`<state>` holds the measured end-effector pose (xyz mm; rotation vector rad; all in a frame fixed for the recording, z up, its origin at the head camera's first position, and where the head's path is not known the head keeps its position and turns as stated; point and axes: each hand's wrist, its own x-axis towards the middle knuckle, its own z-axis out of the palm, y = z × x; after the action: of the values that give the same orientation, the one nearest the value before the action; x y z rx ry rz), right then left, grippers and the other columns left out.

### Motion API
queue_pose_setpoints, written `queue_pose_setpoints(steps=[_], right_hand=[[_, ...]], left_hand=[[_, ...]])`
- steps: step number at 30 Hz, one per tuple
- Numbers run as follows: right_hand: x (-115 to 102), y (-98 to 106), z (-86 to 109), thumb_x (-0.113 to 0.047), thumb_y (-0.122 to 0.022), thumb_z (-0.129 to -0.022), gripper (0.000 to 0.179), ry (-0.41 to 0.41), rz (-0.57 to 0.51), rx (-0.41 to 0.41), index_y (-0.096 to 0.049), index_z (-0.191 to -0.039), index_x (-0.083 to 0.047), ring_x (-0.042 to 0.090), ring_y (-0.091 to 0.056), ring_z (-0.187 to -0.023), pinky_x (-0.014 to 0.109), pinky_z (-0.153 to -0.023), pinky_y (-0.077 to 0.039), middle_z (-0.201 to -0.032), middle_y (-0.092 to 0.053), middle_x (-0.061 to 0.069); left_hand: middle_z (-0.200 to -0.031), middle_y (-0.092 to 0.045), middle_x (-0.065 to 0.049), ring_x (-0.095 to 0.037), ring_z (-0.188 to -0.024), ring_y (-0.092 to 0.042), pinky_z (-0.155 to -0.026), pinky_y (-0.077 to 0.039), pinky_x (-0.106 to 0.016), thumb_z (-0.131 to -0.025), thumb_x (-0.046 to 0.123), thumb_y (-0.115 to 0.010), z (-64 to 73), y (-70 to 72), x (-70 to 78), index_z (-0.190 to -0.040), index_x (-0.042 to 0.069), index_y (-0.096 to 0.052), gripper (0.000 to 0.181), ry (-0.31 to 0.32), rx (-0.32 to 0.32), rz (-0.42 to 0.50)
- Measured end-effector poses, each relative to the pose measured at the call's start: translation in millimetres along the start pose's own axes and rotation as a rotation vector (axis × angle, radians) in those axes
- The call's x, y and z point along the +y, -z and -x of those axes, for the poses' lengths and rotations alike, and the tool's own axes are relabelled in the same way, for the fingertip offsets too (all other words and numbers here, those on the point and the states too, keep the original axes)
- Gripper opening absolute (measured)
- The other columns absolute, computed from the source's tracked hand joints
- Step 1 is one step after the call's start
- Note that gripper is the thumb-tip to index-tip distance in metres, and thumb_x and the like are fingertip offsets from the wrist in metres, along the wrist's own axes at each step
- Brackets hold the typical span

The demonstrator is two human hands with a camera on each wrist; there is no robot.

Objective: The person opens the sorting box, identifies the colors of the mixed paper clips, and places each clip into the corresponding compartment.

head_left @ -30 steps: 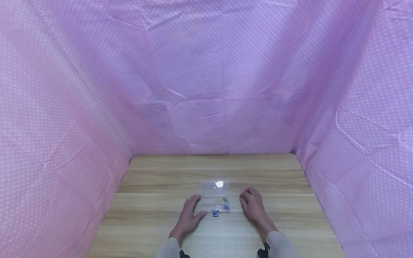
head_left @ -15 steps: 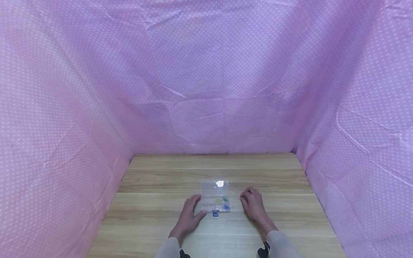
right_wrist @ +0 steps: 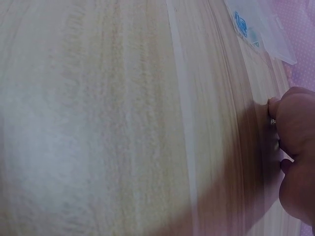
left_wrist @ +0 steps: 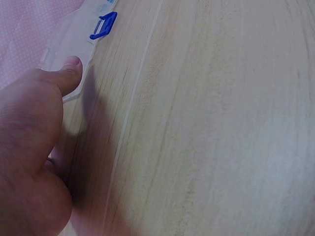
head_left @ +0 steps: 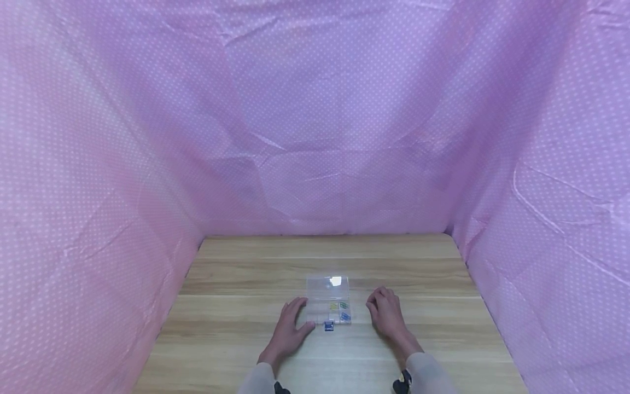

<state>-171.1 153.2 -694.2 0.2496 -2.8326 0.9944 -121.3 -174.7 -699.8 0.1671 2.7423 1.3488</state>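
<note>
A clear plastic compartment box point(head_left: 317, 310) lies on the table with its transparent lid point(head_left: 322, 287) swung back. Yellow paper clips point(head_left: 333, 306), green paper clips point(head_left: 344, 305) and blue paper clips point(head_left: 345, 316) sit in separate compartments toward its right side. A blue latch point(left_wrist: 104, 25) sticks out from the front edge. My left hand point(head_left: 289, 331) holds the box's left end, thumb at the front corner and fingers at the far side. To the right of the box and apart from it, my right hand point(head_left: 386, 313) rests on the table with fingers loosely curled; nothing shows in it.
The wood-grain table point(head_left: 236, 273) is enclosed at the back and both sides by pink dotted cloth point(head_left: 315, 191). Black wrist straps point(head_left: 401, 382) show at the sleeve cuffs.
</note>
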Motion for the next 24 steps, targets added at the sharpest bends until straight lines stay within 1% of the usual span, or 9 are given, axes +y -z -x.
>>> queue_pose_setpoints(steps=[3, 6, 8, 11, 13, 18, 21, 24], right_hand=[[-1.4, 0.5, -0.2, -0.004, -0.081, -0.099, 0.009, -0.014, 0.001, -0.008, -0.075, -0.097, -0.01, 0.034, -0.066, -0.112, 0.06, -0.107, -0.054, -0.109, -0.073, 0.009], [-2.8, 1.4, -0.5, -0.005, -0.08, -0.1, 0.008, -0.035, 0.007, -0.022, -0.075, -0.097, -0.011, 0.032, -0.066, -0.11, 0.057, -0.105, -0.053, -0.107, -0.075, 0.008], [-3.4, 2.1, -0.6, -0.005, -0.08, -0.1, 0.008, -0.042, 0.013, -0.027, -0.076, -0.097, -0.011, 0.03, -0.066, -0.109, 0.056, -0.103, -0.053, -0.106, -0.076, 0.007], [-4.3, 3.1, -0.6, -0.005, -0.081, -0.099, 0.008, -0.044, 0.02, -0.028, -0.077, -0.098, -0.011, 0.028, -0.066, -0.107, 0.054, -0.102, -0.053, -0.104, -0.077, 0.006], [-4.6, 3.0, -0.3, -0.005, -0.081, -0.099, 0.008, -0.04, 0.022, -0.025, -0.078, -0.099, -0.011, 0.028, -0.066, -0.107, 0.054, -0.101, -0.053, -0.104, -0.078, 0.006], [-4.2, 2.5, 0.9, -0.006, -0.081, -0.1, 0.004, -0.02, 0.031, -0.009, -0.081, -0.103, -0.009, 0.028, -0.068, -0.108, 0.053, -0.101, -0.054, -0.105, -0.08, 0.007], [-4.3, 2.8, 1.4, -0.009, -0.082, -0.1, 0.002, -0.014, 0.035, -0.005, -0.082, -0.102, -0.007, 0.027, -0.067, -0.106, 0.053, -0.1, -0.055, -0.101, -0.079, 0.005], [-4.1, 3.1, 1.3, -0.012, -0.083, -0.1, 0.006, -0.02, 0.035, -0.006, -0.081, -0.099, -0.006, 0.026, -0.067, -0.104, 0.052, -0.1, -0.055, -0.098, -0.078, 0.003]], left_hand=[[-0.176, -0.05, -0.018, -0.046, -0.17, -0.036, -0.147, -0.014, -0.068, -0.105, 0.034, -0.08, 0.0, 0.3, 0.6, -0.166, 0.017, -0.052, 0.068, 0.023, -0.01, -0.001], [-0.176, -0.05, -0.018, -0.047, -0.17, -0.036, -0.146, -0.014, -0.069, -0.105, 0.034, -0.081, 0.1, 0.5, 1.3, -0.166, 0.017, -0.052, 0.069, 0.033, -0.011, -0.001], [-0.177, -0.049, -0.017, -0.045, -0.171, -0.035, -0.147, -0.014, -0.068, -0.106, 0.034, -0.08, 0.3, 0.6, 1.5, -0.167, 0.018, -0.052, 0.069, 0.046, -0.013, 0.0], [-0.176, -0.05, -0.017, -0.046, -0.171, -0.035, -0.146, -0.015, -0.07, -0.106, 0.034, -0.08, 0.5, 0.5, 1.1, -0.166, 0.018, -0.052, 0.069, 0.047, -0.012, 0.006], [-0.177, -0.049, -0.017, -0.045, -0.171, -0.035, -0.147, -0.015, -0.069, -0.106, 0.035, -0.08, 0.7, 0.4, 0.6, -0.166, 0.018, -0.052, 0.068, 0.053, -0.013, 0.008], [-0.177, -0.048, -0.018, -0.047, -0.171, -0.035, -0.146, -0.016, -0.071, -0.106, 0.035, -0.079, 0.3, 0.3, -0.1, -0.166, 0.018, -0.052, 0.068, 0.052, -0.013, 0.003], [-0.177, -0.048, -0.018, -0.048, -0.171, -0.034, -0.145, -0.016, -0.072, -0.106, 0.036, -0.08, -0.3, 0.1, -0.8, -0.166, 0.02, -0.052, 0.068, 0.053, -0.011, 0.006], [-0.177, -0.049, -0.017, -0.047, -0.171, -0.034, -0.145, -0.016, -0.071, -0.106, 0.035, -0.08, -0.9, 0.3, -1.4, -0.166, 0.02, -0.053, 0.068, 0.049, -0.009, 0.01]])
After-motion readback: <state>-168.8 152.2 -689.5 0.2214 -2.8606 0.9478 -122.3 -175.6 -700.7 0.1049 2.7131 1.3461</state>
